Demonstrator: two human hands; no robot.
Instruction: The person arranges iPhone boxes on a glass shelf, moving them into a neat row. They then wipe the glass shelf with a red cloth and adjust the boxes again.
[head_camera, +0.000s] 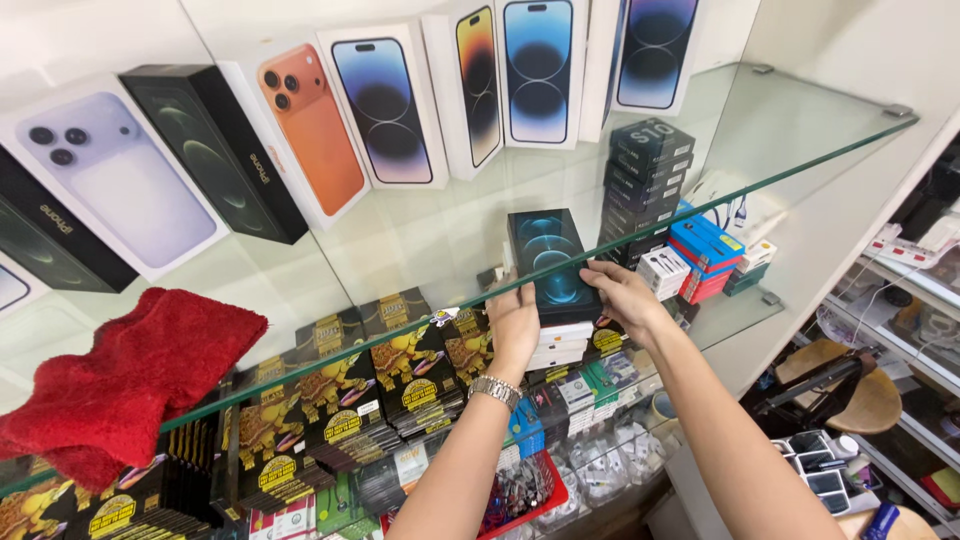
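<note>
Under a glass shelf, both my hands reach to a dark phone box with a blue swirl picture, lying on top of a stack of white boxes. My left hand, with a metal watch on its wrist, grips the near left edge of the box. My right hand holds its right side, fingers laid on the edge. The box lies flat on the lower glass shelf.
A red cloth lies on the upper shelf at left. Several phone boxes lean along the back wall. Stacks of dark boxes and red-and-blue boxes stand right of my hands. Yellow-and-black packets fill the lower left.
</note>
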